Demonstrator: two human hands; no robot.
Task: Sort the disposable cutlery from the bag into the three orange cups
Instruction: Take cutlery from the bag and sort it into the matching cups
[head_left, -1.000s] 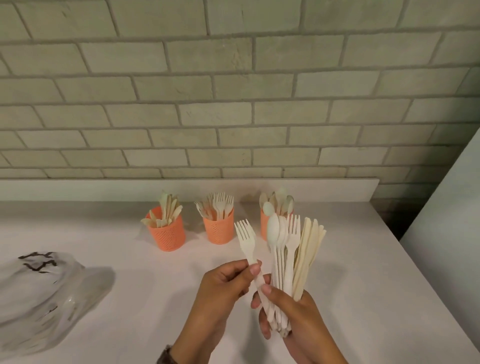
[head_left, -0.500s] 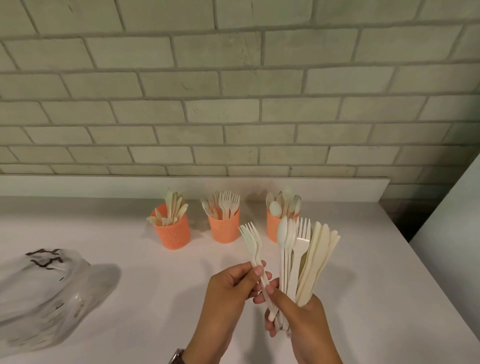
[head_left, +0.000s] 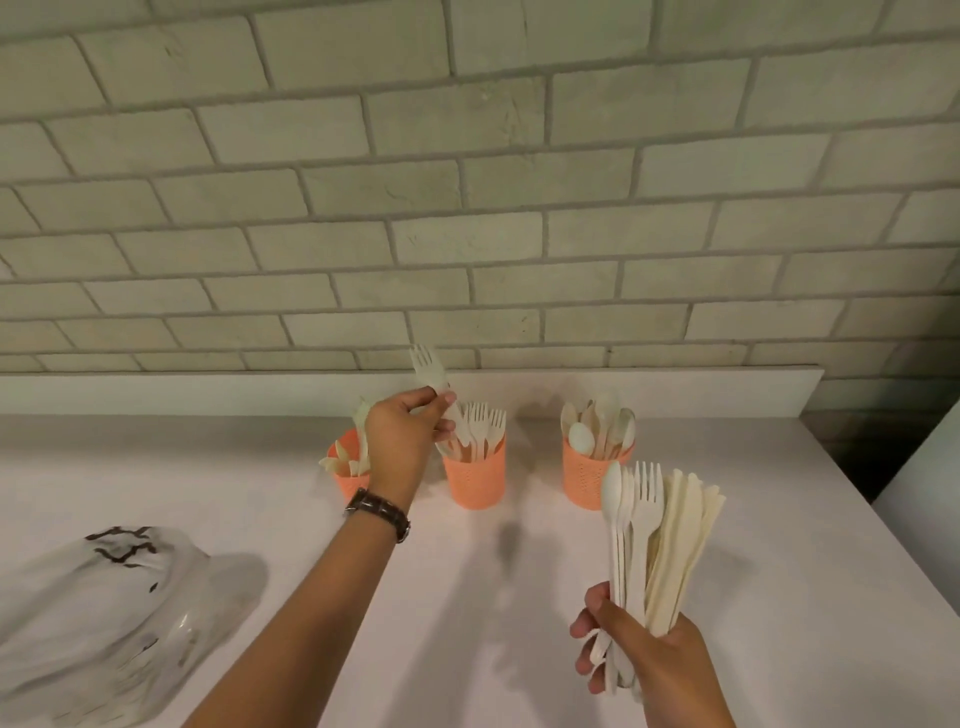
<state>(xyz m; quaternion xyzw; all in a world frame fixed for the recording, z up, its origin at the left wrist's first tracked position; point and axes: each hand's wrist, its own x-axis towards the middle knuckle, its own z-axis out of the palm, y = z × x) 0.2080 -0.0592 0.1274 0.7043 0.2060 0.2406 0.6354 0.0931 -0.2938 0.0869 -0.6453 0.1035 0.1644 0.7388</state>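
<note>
Left hand (head_left: 402, 441): fingers pinched together on a single white fork (head_left: 431, 375), tines up, handle slanting down toward the middle cup
Fork position: above and just left of the middle cup (head_left: 475, 475), handle end near the forks already standing there; contact with them not clear
Right hand (head_left: 641, 654): closed around a fanned bundle of cutlery (head_left: 654, 530), gripped at the handle ends, heads pointing up; spoon at the left, fork in the middle, flat knife-like pieces at the right
Bundle position: low at the right, nearer the camera than the right cup (head_left: 589, 478), well apart from the left hand
Left cup (head_left: 348, 480): partly hidden behind the left wrist, pale pieces sticking out
Right cup contents: spoons, bowls up
Cup row: three orange cups on the white counter (head_left: 779, 545), close to the back ledge
Bag (head_left: 104, 618): clear plastic, crumpled, lying on the counter at far left, well apart from both hands
Wrist: dark watch (head_left: 379, 512) on the left arm
</note>
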